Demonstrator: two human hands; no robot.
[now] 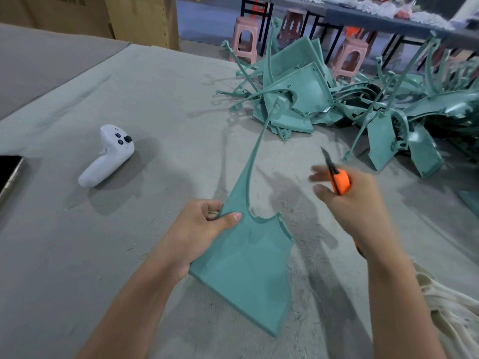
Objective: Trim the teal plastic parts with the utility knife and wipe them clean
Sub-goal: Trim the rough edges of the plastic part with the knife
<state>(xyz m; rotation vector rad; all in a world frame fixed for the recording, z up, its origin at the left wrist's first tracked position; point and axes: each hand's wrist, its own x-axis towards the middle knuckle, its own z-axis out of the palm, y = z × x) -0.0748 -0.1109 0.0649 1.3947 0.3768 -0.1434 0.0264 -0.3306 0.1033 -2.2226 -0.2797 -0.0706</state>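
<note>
Head view, left hand [204, 229]: grips the left edge of the teal part [248, 268]. The thumb lies on the upper face and the fingers [207, 207] curl under the edge, clamped on it.
Head view, right hand [355, 203]: wraps round the orange handle of the utility knife [339, 181]. Its fingers [321, 189] are closed on the handle, though motion blur hides their exact lie.
Utility knife: the blade is extended and points up and away from the person. It is in the air to the right of the held part and apart from it.
Teal part: a flat panel with a notched far edge and a long thin curved strip. The strip runs away toward the pile of teal parts [311, 94]. Whether the panel's near corner touches the worktop [155, 99] cannot be told.
Pile of teal parts: heaped on the far right of the worktop, well apart from both hands.
Worktop: grey fabric cover, strewn with fine shavings around the held part.
White controller [108, 156]: lies on the worktop to the left, apart from the left hand.
Off-white cloth [445, 307]: bunched at the lower right, beside the right forearm.
Background: pink stools [245, 37] and cardboard boxes [140, 16] beyond the worktop.
</note>
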